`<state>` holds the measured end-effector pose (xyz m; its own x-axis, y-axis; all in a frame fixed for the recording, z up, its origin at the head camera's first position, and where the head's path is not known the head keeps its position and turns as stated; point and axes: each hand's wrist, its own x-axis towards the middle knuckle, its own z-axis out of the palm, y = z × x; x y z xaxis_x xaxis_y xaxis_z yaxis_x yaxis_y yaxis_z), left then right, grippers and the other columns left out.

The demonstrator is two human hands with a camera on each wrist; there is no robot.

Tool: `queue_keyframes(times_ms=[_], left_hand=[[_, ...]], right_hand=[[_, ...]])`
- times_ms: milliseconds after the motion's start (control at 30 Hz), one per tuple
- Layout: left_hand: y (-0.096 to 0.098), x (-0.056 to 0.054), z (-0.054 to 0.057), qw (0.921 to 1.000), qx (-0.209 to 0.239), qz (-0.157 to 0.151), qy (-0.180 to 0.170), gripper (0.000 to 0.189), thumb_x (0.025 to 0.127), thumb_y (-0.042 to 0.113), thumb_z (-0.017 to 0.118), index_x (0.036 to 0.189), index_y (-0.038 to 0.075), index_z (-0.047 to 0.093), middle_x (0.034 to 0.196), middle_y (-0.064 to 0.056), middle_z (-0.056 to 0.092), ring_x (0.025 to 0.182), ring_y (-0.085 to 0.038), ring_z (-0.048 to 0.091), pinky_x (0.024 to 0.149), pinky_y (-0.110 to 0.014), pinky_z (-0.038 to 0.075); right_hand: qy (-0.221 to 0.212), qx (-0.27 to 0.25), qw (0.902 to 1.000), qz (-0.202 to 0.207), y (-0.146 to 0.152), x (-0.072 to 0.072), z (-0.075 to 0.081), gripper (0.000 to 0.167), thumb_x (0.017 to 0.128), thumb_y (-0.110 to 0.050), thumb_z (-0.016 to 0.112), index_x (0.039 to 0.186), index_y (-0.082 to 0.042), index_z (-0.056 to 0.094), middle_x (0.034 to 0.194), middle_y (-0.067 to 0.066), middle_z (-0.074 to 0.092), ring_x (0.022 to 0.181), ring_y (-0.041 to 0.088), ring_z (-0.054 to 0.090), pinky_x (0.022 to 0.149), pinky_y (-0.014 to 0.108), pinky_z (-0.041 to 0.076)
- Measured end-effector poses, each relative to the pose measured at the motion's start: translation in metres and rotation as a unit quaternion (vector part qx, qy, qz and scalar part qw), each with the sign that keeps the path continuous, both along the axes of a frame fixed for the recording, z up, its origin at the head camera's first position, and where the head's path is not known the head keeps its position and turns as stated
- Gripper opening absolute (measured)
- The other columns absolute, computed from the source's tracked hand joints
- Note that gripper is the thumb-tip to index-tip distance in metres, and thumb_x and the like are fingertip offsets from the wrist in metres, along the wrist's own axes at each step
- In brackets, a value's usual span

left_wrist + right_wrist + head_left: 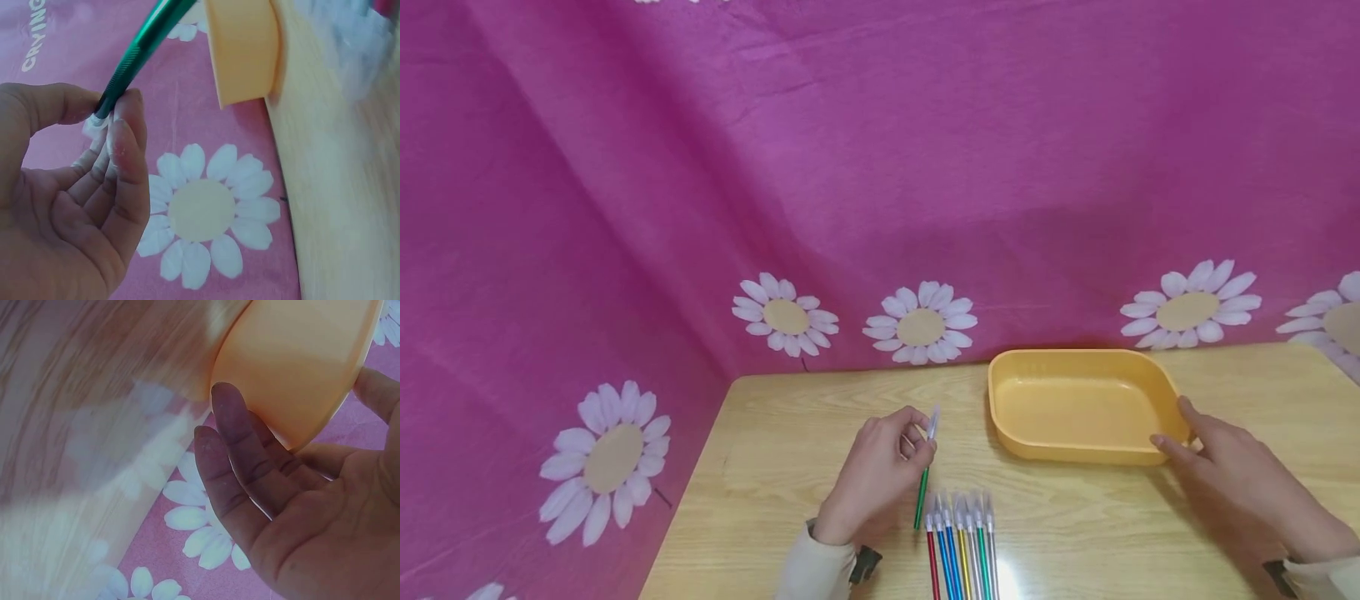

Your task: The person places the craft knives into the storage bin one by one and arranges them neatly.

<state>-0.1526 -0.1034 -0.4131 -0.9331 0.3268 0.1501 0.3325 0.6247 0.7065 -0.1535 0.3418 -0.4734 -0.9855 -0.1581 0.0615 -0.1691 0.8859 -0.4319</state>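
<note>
A green metallic craft knife (922, 498) with a knurled grip and a clear cap is pinched between the thumb and fingers of my left hand (876, 475). It is held upright at a slant, cap end up, over the table. Just below and to the right lies a row of several capped craft knives (962, 558), with red, blue, gold, green and silver handles. My right hand (1236, 471) holds the right end of a yellow plastic tray (1075, 455), with the thumb at its rim. In the right wrist view, the other fingers (234, 419) lie along the tray's outer wall.
The wooden table (760, 467) meets a magenta cloth (1000, 167) with printed white flowers along its back and left sides. The yellow tray stands near the back edge. A glare spot shows beside the row of knives.
</note>
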Motion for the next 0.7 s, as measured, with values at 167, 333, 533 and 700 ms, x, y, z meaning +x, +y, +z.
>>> queue_keyframes(times_ms=[167,333,533,700], left_hand=[[0.009,-0.006,0.005,0.9991,0.039,0.014,-0.013,0.016,0.097,0.020,0.071,0.111,0.012,0.070,0.084,0.004,0.071,0.070,-0.001,0.065,0.069,-0.021,0.054],[0.020,-0.011,0.007,0.9960,0.086,0.011,-0.019,0.019,0.097,0.019,0.072,0.113,0.012,0.069,0.088,0.000,0.074,0.071,-0.002,0.069,0.071,-0.022,0.057],[0.033,-0.017,0.009,0.9898,0.137,-0.001,-0.038,0.018,0.098,0.019,0.071,0.114,0.012,0.068,0.089,-0.002,0.076,0.069,-0.006,0.070,0.066,-0.023,0.055],[0.047,-0.027,0.010,0.9827,0.180,-0.013,-0.043,0.019,0.098,0.017,0.071,0.115,0.009,0.066,0.089,-0.006,0.077,0.066,-0.008,0.072,0.059,-0.023,0.051]], right_hand=[[0.013,0.000,0.9999,0.003,0.000,0.000,-0.003,0.082,0.106,-0.039,0.058,0.150,0.023,0.027,0.128,0.047,0.058,0.104,0.058,0.065,0.089,0.072,0.049],[0.019,-0.007,0.9998,0.004,0.001,0.001,-0.004,0.081,0.106,-0.038,0.059,0.150,0.023,0.028,0.121,0.044,0.062,0.093,0.046,0.069,0.085,0.068,0.052],[0.008,-0.007,0.9999,0.000,0.000,0.002,-0.002,0.082,0.107,-0.040,0.057,0.152,0.021,0.026,0.128,0.046,0.058,0.099,0.050,0.068,0.089,0.071,0.049],[0.002,-0.011,0.9999,0.002,-0.001,0.004,0.000,0.083,0.107,-0.040,0.057,0.153,0.020,0.025,0.135,0.047,0.053,0.106,0.054,0.065,0.092,0.072,0.048]])
